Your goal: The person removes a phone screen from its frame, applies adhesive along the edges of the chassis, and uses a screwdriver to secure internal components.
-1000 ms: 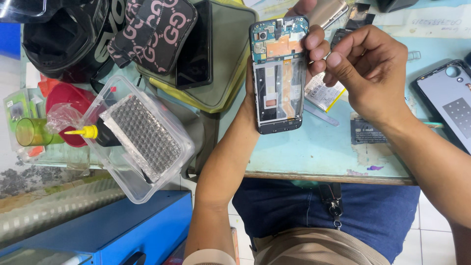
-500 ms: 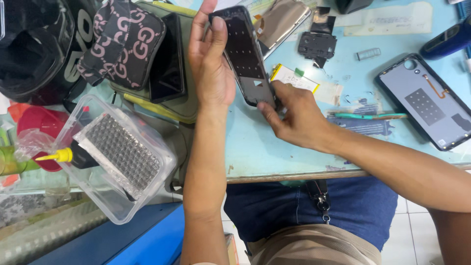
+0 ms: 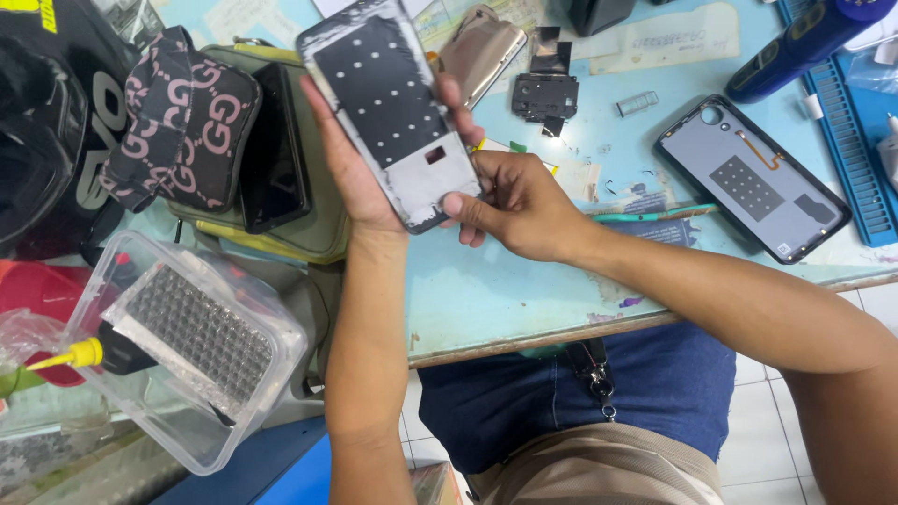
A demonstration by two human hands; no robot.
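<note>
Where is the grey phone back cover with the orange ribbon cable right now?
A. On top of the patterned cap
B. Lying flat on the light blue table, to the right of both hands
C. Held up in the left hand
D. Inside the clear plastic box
B: the grey phone back cover with the orange ribbon cable lies on the light blue table, apart from both hands.

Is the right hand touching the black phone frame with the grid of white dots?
Touching. The head view shows the right hand with its thumb pressed on the lower edge of the black phone frame, which lies in the left hand.
</note>
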